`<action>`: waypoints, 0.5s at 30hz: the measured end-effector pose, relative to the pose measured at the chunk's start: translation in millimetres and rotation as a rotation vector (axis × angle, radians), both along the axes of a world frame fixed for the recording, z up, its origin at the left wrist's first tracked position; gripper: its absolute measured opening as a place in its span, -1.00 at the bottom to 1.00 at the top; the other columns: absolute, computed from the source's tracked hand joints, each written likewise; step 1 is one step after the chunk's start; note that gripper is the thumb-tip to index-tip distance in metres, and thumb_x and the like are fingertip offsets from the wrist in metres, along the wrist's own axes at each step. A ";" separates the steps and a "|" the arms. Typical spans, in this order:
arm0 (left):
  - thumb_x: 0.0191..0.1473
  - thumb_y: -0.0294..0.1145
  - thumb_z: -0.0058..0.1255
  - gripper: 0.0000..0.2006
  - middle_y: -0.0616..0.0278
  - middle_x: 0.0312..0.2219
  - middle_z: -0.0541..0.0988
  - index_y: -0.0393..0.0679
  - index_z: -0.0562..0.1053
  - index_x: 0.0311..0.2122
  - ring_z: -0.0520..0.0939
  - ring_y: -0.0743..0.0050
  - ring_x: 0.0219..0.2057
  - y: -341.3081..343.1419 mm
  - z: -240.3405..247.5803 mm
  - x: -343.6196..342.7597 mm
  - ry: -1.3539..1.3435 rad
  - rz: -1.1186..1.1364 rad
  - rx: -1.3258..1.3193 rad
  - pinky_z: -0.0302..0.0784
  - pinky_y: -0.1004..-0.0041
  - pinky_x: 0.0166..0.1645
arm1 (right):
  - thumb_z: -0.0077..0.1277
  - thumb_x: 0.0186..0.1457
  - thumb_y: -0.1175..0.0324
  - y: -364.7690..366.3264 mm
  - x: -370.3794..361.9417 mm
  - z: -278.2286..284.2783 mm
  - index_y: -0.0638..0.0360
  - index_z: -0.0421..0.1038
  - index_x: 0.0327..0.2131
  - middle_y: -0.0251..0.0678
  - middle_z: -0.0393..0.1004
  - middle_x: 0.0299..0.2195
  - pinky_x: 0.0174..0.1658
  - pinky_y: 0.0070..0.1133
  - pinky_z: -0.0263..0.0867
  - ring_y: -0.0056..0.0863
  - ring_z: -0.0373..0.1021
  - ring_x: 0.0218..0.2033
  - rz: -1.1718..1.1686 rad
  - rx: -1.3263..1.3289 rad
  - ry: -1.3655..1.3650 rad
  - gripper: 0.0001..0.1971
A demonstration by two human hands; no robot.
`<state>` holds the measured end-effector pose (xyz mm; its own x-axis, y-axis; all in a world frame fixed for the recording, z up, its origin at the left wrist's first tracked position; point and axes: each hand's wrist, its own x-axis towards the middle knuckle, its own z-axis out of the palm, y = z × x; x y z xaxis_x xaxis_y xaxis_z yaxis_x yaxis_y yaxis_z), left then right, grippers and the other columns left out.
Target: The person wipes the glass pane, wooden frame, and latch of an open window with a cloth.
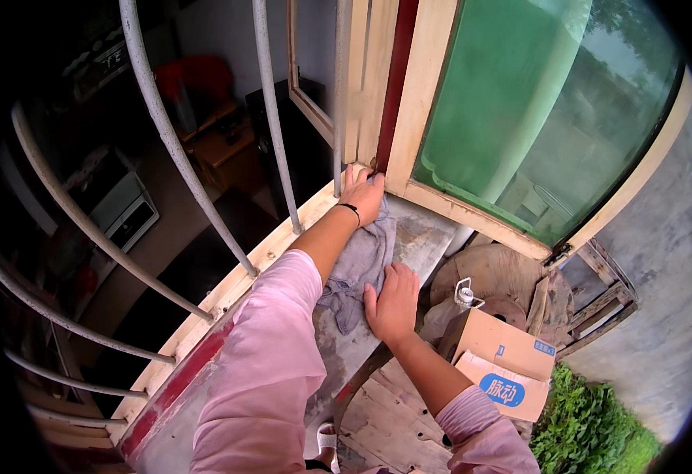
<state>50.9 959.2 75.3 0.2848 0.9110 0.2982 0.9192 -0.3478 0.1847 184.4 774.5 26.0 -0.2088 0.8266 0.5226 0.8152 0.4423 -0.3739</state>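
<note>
My left hand (pixel 362 196), with a dark band at the wrist, is pressed into the corner of the window frame (pixel 272 254). Bunched under its fingers is a grey cloth (pixel 366 253), which trails down over the concrete sill (pixel 419 229). On the sill's outer edge rests my right hand (pixel 394 304), fingers stretched out and thumb beside the cloth's lower part. Nothing shows in that hand. Just beyond the left hand stands an opened window sash (pixel 520 225) with green-looking glass.
Curved metal bars (pixel 174 142) run along the left, before a dim room. Below the sill at right are a cardboard box (pixel 505 359), a plastic bottle (pixel 463 297) with a handle and large wooden spools (pixel 393 419). Green plants (pixel 595 419) grow by a grey wall (pixel 682 261).
</note>
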 end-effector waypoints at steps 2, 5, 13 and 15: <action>-0.14 -0.56 -0.15 -0.48 -0.12 -0.02 0.35 -0.30 0.20 0.04 0.14 0.02 0.18 -2.2 -1.3 2.0 0.038 0.027 0.040 -0.30 -0.06 0.27 | -0.05 0.03 0.19 0.6 -0.9 -0.6 0.42 0.14 -0.05 0.02 0.17 -0.01 0.20 -0.16 -0.16 -0.03 0.04 0.10 0.001 0.008 -0.002 -0.48; -0.11 -0.46 -0.17 -0.42 -0.13 0.00 0.35 -0.30 0.13 0.11 0.08 -0.06 0.21 -0.4 1.8 -2.9 0.086 0.030 0.008 -0.33 -0.10 0.26 | -0.05 0.03 0.18 2.6 -1.4 0.7 0.42 0.14 -0.05 0.02 0.17 -0.01 0.20 -0.17 -0.15 -0.04 0.04 0.10 0.013 0.022 0.001 -0.47; -0.02 -0.40 -0.25 -0.53 0.11 -0.03 0.38 -0.31 0.25 0.04 0.22 0.08 0.11 3.3 -5.8 12.6 0.382 0.202 0.182 -0.37 -0.16 0.24 | -0.04 0.02 0.16 1.4 -0.9 -3.0 0.42 0.16 -0.05 0.01 0.19 -0.01 0.20 -0.18 -0.15 -0.05 0.04 0.10 0.014 0.017 0.008 -0.46; -0.02 -0.40 -0.26 -0.55 0.14 -0.03 0.36 -0.29 0.27 0.03 0.24 0.10 0.09 1.7 -4.6 16.4 0.392 0.218 0.195 -0.36 -0.16 0.24 | -0.05 0.03 0.15 2.1 1.3 -3.1 0.42 0.17 -0.05 0.01 0.19 -0.02 0.20 -0.18 -0.14 -0.05 0.04 0.10 -0.002 0.015 0.001 -0.46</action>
<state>67.3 960.8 70.7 0.2183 0.8997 0.3779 0.9617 -0.1327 -0.2397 185.6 776.6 22.9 -0.2066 0.8191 0.5351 0.8157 0.4462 -0.3682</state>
